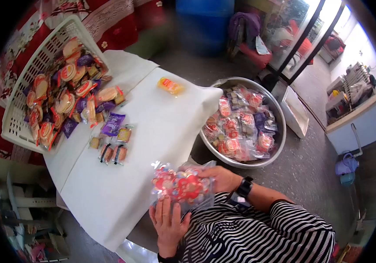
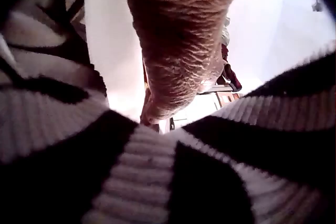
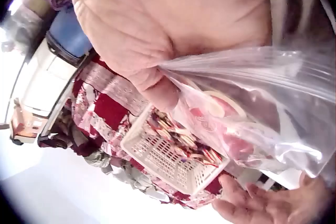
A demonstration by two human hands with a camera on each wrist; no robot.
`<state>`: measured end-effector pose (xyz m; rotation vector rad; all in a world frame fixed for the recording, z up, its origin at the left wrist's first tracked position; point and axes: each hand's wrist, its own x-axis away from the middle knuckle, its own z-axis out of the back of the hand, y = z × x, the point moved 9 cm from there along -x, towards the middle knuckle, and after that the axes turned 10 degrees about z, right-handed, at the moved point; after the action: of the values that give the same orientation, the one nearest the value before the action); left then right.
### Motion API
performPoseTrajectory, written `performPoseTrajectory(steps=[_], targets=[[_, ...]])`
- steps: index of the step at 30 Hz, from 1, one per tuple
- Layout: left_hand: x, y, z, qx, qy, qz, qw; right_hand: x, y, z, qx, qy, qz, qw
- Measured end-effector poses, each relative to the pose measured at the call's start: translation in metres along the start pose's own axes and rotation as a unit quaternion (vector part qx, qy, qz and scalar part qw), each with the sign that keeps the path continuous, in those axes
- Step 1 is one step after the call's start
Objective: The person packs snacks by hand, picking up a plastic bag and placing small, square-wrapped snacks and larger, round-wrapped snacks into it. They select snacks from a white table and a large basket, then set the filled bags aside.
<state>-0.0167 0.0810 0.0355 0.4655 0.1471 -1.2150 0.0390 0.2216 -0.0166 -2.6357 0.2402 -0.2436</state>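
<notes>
A clear plastic bag (image 1: 181, 186) with red and white printing and round snacks inside is held over the near edge of the table. My right hand (image 1: 225, 179) grips the bag by its right side, thumb on top. In the right wrist view the ridged upper strip of the bag (image 3: 252, 113) runs out from under that palm. At the lower left of the bag, my left hand (image 1: 168, 223) lies with fingers straight and spread, fingertips touching the plastic. The left wrist view shows mostly skin and striped cloth; those fingers are hidden there.
A white plastic basket (image 1: 21, 94) heaped with wrapped snacks stands at the table's left. Beside it lie a purple packet (image 1: 112, 125) and several small wrapped cakes (image 1: 119, 154). A yellow packet (image 1: 170, 85) is farther back. Right of the table, a metal basin (image 1: 280, 140) holds filled bags.
</notes>
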Motion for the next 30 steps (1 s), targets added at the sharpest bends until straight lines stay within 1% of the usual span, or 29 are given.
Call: performPoseTrajectory(steps=[1, 2, 3, 5, 6, 7, 8, 9, 11, 12, 13, 15, 16, 17, 19, 21, 22, 23, 24, 25, 26, 27, 28, 29, 30], targets=[[-0.002, -0.004, 0.006, 0.011, 0.029, 0.009, 0.999, 0.007, -0.001, 0.015, -0.11, 0.028, -0.003, 0.994], [-0.004, -0.008, 0.012, 0.022, 0.058, 0.019, 0.998, 0.018, -0.01, 0.034, -0.096, 0.071, 0.017, 0.993], [-0.01, -0.005, 0.015, 0.013, 0.058, 0.006, 0.998, 0.029, -0.02, 0.067, 0.016, 0.064, 0.07, 0.995], [-0.016, -0.014, 0.016, -0.001, 0.07, 0.041, 0.997, 0.055, -0.045, 0.079, -0.025, 0.123, 0.089, 0.988], [-0.016, -0.02, 0.014, -0.007, 0.07, 0.047, 0.996, 0.069, -0.053, 0.09, -0.022, 0.126, 0.095, 0.987], [-0.019, -0.025, 0.016, -0.004, 0.072, 0.042, 0.997, 0.084, -0.063, 0.112, 0.002, 0.176, 0.132, 0.976], [-0.023, -0.036, 0.019, -0.001, 0.072, 0.077, 0.994, 0.099, -0.072, 0.132, 0.026, 0.224, 0.168, 0.96], [-0.026, -0.049, 0.02, 0.002, 0.072, 0.113, 0.991, 0.105, -0.079, 0.132, 0.026, 0.225, 0.171, 0.959], [-0.031, -0.066, 0.02, -0.008, 0.089, 0.104, 0.991, 0.116, -0.104, 0.13, 0.001, 0.229, 0.239, 0.944], [-0.033, -0.079, 0.02, 0.012, 0.093, 0.142, 0.985, 0.122, -0.107, 0.148, -0.047, 0.214, 0.251, 0.943], [-0.033, -0.092, 0.02, 0.033, 0.097, 0.181, 0.978, 0.124, -0.114, 0.154, -0.047, 0.214, 0.253, 0.942], [-0.033, -0.104, 0.014, 0.03, 0.099, 0.184, 0.977, 0.129, -0.142, 0.17, -0.016, 0.235, 0.324, 0.916], [-0.033, -0.104, 0.011, -0.004, 0.095, 0.175, 0.98, 0.13, -0.159, 0.177, 0.038, 0.259, 0.348, 0.9], [-0.033, -0.105, 0.008, -0.038, 0.091, 0.167, 0.981, 0.126, -0.173, 0.187, 0.038, 0.257, 0.35, 0.9], [-0.033, -0.105, 0.007, -0.042, 0.091, 0.165, 0.981, 0.117, -0.216, 0.204, 0.079, 0.225, 0.409, 0.881], [-0.035, -0.104, 0.008, -0.048, 0.092, 0.165, 0.981, 0.1, -0.271, 0.204, 0.164, 0.221, 0.473, 0.837], [-0.035, -0.102, 0.009, -0.049, 0.087, 0.163, 0.982, 0.085, -0.292, 0.21, 0.163, 0.218, 0.472, 0.839], [-0.035, -0.1, 0.009, -0.049, 0.082, 0.161, 0.982, 0.071, -0.307, 0.229, 0.083, 0.252, 0.465, 0.845], [-0.034, -0.1, 0.008, -0.05, 0.084, 0.163, 0.982, 0.061, -0.309, 0.25, 0.002, 0.284, 0.454, 0.844], [-0.032, -0.101, 0.006, -0.053, 0.083, 0.16, 0.982, 0.054, -0.305, 0.268, 0.002, 0.28, 0.453, 0.847], [-0.033, -0.103, 0.007, -0.058, 0.083, 0.157, 0.982, 0.055, -0.292, 0.3, 0.041, 0.349, 0.447, 0.823], [-0.033, -0.105, 0.01, -0.063, 0.087, 0.161, 0.981, 0.056, -0.279, 0.321, 0.081, 0.415, 0.437, 0.794], [-0.034, -0.105, 0.01, -0.059, 0.082, 0.164, 0.981, 0.045, -0.254, 0.324, 0.065, 0.403, 0.409, 0.816], [-0.033, -0.103, 0.009, -0.053, 0.076, 0.168, 0.981, 0.042, -0.233, 0.322, 0.103, 0.404, 0.381, 0.825], [-0.034, -0.102, 0.009, -0.053, 0.075, 0.174, 0.98, 0.041, -0.202, 0.309, 0.066, 0.437, 0.342, 0.829]])
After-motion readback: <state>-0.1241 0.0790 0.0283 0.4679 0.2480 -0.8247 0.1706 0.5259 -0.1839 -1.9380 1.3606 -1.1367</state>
